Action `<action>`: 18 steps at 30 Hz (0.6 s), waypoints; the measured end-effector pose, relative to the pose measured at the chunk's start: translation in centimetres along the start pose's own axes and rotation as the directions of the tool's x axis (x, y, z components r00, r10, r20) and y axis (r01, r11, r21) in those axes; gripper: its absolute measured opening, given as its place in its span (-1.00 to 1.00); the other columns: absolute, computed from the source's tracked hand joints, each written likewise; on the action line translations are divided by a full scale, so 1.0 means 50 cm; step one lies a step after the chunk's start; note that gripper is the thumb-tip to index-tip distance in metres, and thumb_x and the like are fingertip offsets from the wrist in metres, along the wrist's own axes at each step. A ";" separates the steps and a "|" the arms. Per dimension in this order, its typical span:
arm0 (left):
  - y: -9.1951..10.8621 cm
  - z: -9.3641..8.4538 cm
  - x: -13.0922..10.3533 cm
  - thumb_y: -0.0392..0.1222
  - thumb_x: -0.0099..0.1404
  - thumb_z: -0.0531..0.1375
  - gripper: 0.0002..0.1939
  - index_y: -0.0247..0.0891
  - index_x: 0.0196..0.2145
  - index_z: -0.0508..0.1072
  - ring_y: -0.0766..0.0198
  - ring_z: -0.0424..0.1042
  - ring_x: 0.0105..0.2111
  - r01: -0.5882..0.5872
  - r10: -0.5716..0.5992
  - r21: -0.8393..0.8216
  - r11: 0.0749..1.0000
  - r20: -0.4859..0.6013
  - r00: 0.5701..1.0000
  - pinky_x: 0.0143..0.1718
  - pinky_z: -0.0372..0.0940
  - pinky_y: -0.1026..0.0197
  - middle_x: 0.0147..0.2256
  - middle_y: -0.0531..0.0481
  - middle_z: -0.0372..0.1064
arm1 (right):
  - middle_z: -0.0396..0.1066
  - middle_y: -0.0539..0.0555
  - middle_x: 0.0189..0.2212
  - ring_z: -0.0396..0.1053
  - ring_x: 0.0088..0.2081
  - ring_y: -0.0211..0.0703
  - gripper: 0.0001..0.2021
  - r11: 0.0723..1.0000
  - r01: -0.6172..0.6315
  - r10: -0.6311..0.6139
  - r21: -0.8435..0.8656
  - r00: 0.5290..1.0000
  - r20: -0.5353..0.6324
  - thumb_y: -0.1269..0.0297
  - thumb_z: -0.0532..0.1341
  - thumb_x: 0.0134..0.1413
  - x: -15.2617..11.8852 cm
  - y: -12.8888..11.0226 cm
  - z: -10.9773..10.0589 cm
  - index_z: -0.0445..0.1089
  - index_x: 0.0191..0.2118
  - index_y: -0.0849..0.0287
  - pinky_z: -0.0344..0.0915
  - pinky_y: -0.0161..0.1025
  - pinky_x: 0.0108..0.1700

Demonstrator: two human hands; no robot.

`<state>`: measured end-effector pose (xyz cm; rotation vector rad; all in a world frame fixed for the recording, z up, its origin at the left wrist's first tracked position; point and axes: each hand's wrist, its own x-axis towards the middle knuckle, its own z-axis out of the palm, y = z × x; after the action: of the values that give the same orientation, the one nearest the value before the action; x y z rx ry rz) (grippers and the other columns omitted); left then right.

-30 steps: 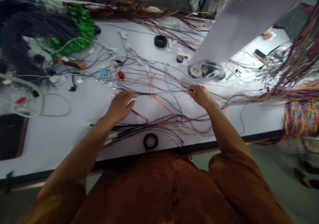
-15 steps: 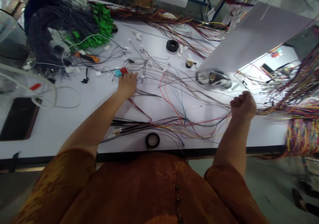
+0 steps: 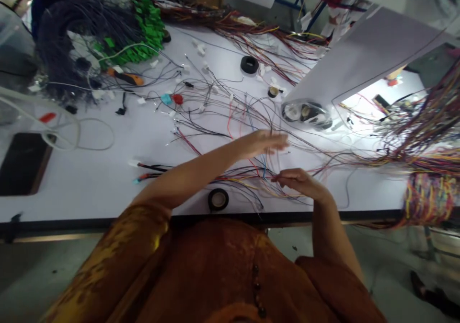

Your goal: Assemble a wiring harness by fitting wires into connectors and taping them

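Note:
My left hand (image 3: 265,142) reaches across the middle of the table, over the thin wires (image 3: 247,117). Its fingers are stretched out to the right, slightly blurred, and nothing shows in them. Just below and to the right is my right hand (image 3: 296,180), its fingers extended leftward over the bundle of black, red and yellow wires (image 3: 237,181). I see nothing held there; whether the fingertips touch the wires I cannot tell. A blue connector (image 3: 166,98) and a red connector (image 3: 177,98) lie on the wires to the left.
A roll of black tape (image 3: 218,200) lies near the front edge, another black roll (image 3: 249,64) farther back. Dark wires with green connectors (image 3: 147,28) heap at the back left. An orange-handled tool (image 3: 127,77) and a phone (image 3: 25,162) are left. Coloured harnesses (image 3: 431,198) are right.
My left hand has left the red and blue connectors and swung right to mid-table. My right hand has come left and nearer, its closed fingers now extended.

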<state>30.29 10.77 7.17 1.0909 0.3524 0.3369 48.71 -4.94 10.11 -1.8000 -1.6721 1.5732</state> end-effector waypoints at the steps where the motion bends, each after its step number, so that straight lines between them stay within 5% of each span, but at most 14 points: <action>1: 0.016 -0.001 0.035 0.08 0.42 0.18 -0.63 -0.34 -0.20 0.48 0.21 0.55 -0.11 -0.029 0.023 -0.092 0.995 -0.056 0.998 -0.07 0.40 0.12 -0.13 -0.23 0.55 | 0.45 0.07 -0.48 0.33 -0.42 -0.20 -0.56 0.999 -0.034 0.035 -0.020 0.995 0.096 -0.13 0.24 0.09 0.001 0.008 0.008 0.64 -0.26 0.17 0.25 -0.23 -0.32; 3: 0.064 -0.037 0.092 -0.14 0.49 0.12 -0.76 -0.39 -0.21 0.44 0.32 0.54 -0.24 -0.109 0.067 -0.149 0.983 -0.264 0.962 -0.11 0.39 0.16 -0.26 -0.12 0.51 | 0.43 0.04 -0.53 0.28 -0.47 -0.26 -0.54 0.992 -0.115 0.124 -0.053 0.969 0.214 -0.13 0.24 0.08 -0.001 0.032 0.018 0.64 -0.25 0.21 0.20 -0.27 -0.36; 7: 0.152 -0.165 0.127 -0.27 0.53 -0.03 -0.79 -0.38 -0.14 0.37 0.35 0.53 -0.27 -0.199 0.143 -0.029 0.980 -0.596 0.790 -0.22 0.33 0.24 -0.33 0.02 0.39 | 0.44 0.04 -0.57 0.26 -0.49 -0.25 -0.60 0.971 -0.227 0.240 -0.079 0.929 0.282 -0.06 0.23 0.08 -0.017 0.086 0.022 0.61 -0.32 0.22 0.18 -0.26 -0.35; 11: 0.168 -0.252 0.078 -0.26 0.52 -0.02 -0.83 -0.33 -0.04 0.31 0.35 0.51 -0.33 -0.210 0.228 0.107 0.972 -0.647 0.728 -0.24 0.31 0.23 -0.33 0.02 0.38 | 0.41 0.02 -0.58 0.20 -0.51 -0.27 -0.60 0.972 -0.226 0.236 -0.067 0.944 0.230 -0.05 0.15 0.13 -0.016 0.111 0.012 0.52 -0.37 0.19 0.13 -0.25 -0.37; 14: 0.167 -0.286 0.022 -0.26 0.53 -0.02 -0.84 -0.26 0.00 0.27 0.41 0.45 -0.45 -0.260 0.274 0.125 0.958 -0.675 0.685 -0.27 0.30 0.27 -0.41 0.11 0.32 | 0.28 -0.04 -0.63 0.13 -0.54 -0.28 -0.58 0.967 -0.252 0.253 -0.020 0.967 0.026 -0.11 0.15 0.06 -0.001 0.119 0.002 0.50 -0.34 0.19 0.06 -0.25 -0.42; 18: 0.183 -0.320 -0.054 -0.26 0.53 0.01 -0.87 -0.28 -0.18 0.33 0.42 0.49 -0.41 -0.321 0.334 0.157 0.934 -0.702 0.629 -0.28 0.32 0.32 -0.42 0.10 0.35 | -0.02 -0.16 -0.66 -0.07 -0.59 -0.35 -0.56 0.950 -0.221 0.266 0.223 0.943 -0.200 -0.17 0.19 0.02 0.021 0.135 -0.004 0.45 -0.31 0.17 -0.14 -0.29 -0.50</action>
<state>20.02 26.23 9.04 0.9971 0.8661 1.1193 52.56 -6.21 4.60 -2.0535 -1.1839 1.4934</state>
